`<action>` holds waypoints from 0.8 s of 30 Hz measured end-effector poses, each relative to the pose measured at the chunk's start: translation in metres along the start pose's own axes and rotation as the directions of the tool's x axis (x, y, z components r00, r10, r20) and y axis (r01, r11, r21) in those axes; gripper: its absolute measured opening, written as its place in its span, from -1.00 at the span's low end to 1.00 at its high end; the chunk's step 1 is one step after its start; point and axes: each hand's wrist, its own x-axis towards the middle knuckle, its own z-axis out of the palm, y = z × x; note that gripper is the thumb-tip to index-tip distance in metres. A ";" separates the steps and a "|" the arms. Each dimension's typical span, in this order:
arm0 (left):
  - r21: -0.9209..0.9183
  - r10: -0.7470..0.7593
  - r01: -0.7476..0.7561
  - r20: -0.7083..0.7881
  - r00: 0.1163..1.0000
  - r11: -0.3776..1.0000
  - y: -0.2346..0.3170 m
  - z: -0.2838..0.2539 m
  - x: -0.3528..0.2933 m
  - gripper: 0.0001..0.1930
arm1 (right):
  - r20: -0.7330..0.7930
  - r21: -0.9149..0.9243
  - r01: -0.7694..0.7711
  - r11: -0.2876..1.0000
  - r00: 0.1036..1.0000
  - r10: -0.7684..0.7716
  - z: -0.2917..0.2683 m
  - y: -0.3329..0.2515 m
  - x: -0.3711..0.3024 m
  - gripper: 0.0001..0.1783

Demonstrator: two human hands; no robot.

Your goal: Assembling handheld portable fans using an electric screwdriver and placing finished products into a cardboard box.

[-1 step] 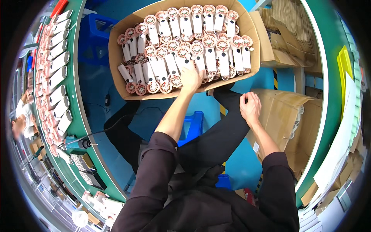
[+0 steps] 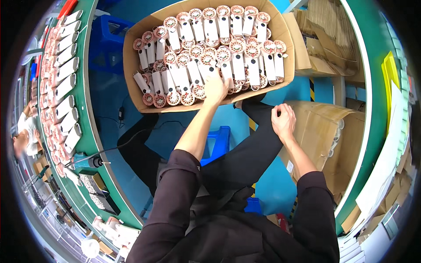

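Below, a cardboard box (image 2: 131, 65) of spools (image 2: 239, 61) sits over blue floor (image 2: 109, 101).

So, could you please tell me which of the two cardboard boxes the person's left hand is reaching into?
The left hand reaches into the open box ahead, packed with white spools. The other box, beside the right hand, lies closed.

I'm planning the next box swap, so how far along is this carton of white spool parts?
Done: the cardboard carton looks nearly full, with rows of white spool parts covering it. In hand: the left hand reaches into the carton onto the parts near its front edge; the right hand rests by the person's knee, seemingly empty. Left: more such parts line the green conveyor; whether they belong in this carton cannot be told.
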 end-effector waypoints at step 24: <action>-0.248 0.286 -0.276 0.003 0.958 0.928 -0.013 -0.261 -0.264 -0.74 | 0.143 -0.080 0.124 0.989 0.983 -0.112 0.115 -0.078 0.108 -0.35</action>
